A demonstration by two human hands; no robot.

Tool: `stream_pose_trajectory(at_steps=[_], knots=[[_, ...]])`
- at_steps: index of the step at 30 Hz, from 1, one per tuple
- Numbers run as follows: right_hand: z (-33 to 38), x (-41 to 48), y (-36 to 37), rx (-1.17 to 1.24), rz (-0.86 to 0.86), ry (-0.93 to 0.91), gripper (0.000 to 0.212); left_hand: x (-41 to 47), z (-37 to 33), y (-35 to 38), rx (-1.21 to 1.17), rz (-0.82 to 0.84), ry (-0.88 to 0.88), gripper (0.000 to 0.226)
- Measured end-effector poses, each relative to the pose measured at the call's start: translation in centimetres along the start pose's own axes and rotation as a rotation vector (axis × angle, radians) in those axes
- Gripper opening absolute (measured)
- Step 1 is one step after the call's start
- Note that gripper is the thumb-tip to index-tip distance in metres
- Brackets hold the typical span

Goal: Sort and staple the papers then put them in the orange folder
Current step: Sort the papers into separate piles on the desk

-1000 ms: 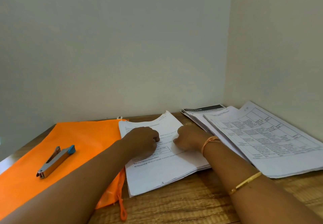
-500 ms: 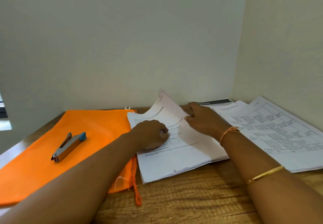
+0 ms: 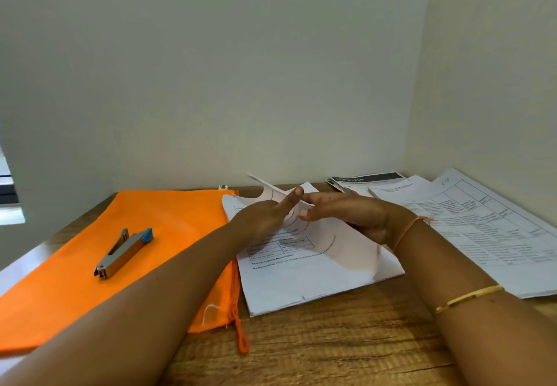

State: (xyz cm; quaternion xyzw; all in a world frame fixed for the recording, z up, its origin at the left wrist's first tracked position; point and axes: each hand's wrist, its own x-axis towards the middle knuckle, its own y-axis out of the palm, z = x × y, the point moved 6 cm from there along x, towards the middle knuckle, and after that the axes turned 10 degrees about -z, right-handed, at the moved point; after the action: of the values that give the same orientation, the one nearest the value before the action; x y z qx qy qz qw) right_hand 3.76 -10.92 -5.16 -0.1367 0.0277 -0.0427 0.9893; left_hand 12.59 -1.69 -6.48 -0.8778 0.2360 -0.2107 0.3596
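Note:
A stack of printed papers lies on the wooden desk in front of me. Its top sheet is lifted and curled up at the far end. My right hand pinches that sheet from the right, thumb above and fingers beneath. My left hand meets it from the left, one digit stretched up along the paper and the others tucked in behind it. The orange folder lies flat to the left, its edge under the stack. A grey stapler with a blue tip rests on the folder.
A second, fanned pile of printed sheets fills the right of the desk up to the side wall. The folder's orange drawstring trails toward me. Walls close the desk at the back and right.
My left hand has risen off the stack to the curled sheet. My right hand has drawn the sheet further up and toward the left hand.

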Motion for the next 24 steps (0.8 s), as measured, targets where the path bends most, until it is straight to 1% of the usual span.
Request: stream_pose_trajectory(at_steps=[2,3,5,6,7,9,10,11,12,14,16,17,19,20,21,24], knots=[[-0.1,0.1,0.4,-0.034,0.015,0.004,0.042,0.2,0.3,-0.1,-0.032,-0.001,-0.025,0.098],[-0.2,0.3,0.4,-0.049,0.006,0.004,0.049,0.3,0.5,-0.1,-0.058,-0.001,-0.035,0.097],[-0.2,0.5,0.0,-0.042,-0.042,0.006,0.061,0.3,0.7,-0.1,-0.123,0.006,-0.048,0.083],[-0.3,0.5,-0.3,-0.002,-0.065,0.014,0.059,0.3,0.9,-0.1,-0.169,0.007,-0.066,0.072],[-0.4,0.5,-0.4,0.05,-0.078,0.022,0.048,0.4,1.2,-0.2,-0.235,-0.004,-0.1,0.06],[-0.3,0.2,0.0,0.091,-0.063,0.03,0.017,0.7,2.5,-0.5,-0.437,-0.048,-0.241,0.041],[-0.3,0.3,0.2,0.069,-0.052,0.028,0.012,0.7,3.1,-0.6,-0.546,-0.067,-0.322,0.036],[-0.4,0.4,0.4,0.032,-0.043,0.029,0.012,0.6,3.6,-0.7,-0.638,-0.083,-0.392,0.033],[-0.3,0.3,0.7,0.013,-0.042,0.032,0.015,0.6,4.0,-0.8,-0.708,-0.095,-0.438,0.032],[-0.3,0.5,1.0,0.007,-0.043,0.032,0.026,0.5,4.2,-1.0,-0.78,-0.129,-0.471,0.031],[0.0,0.5,1.0,-0.014,-0.064,0.016,0.022,0.5,4.1,-0.8,-0.829,-0.146,-0.465,0.034],[0.1,0.4,0.9,-0.028,-0.082,-0.004,0.024,0.4,3.9,-0.7,-0.842,-0.145,-0.457,0.037],[0.3,0.7,0.4,-0.031,-0.129,-0.07,0.045,0.2,3.7,-0.6,-0.812,-0.163,-0.442,0.045],[0.5,0.7,0.4,-0.049,-0.15,-0.108,0.051,0.1,3.6,-0.7,-0.788,-0.182,-0.43,0.046],[0.7,0.7,0.4,-0.082,-0.164,-0.136,0.052,0.1,3.5,-0.8,-0.777,-0.202,-0.413,0.046],[0.5,0.9,0.0,-0.244,-0.216,-0.14,0.039,-0.1,3.1,-1.0,-0.771,-0.247,-0.363,0.039]])
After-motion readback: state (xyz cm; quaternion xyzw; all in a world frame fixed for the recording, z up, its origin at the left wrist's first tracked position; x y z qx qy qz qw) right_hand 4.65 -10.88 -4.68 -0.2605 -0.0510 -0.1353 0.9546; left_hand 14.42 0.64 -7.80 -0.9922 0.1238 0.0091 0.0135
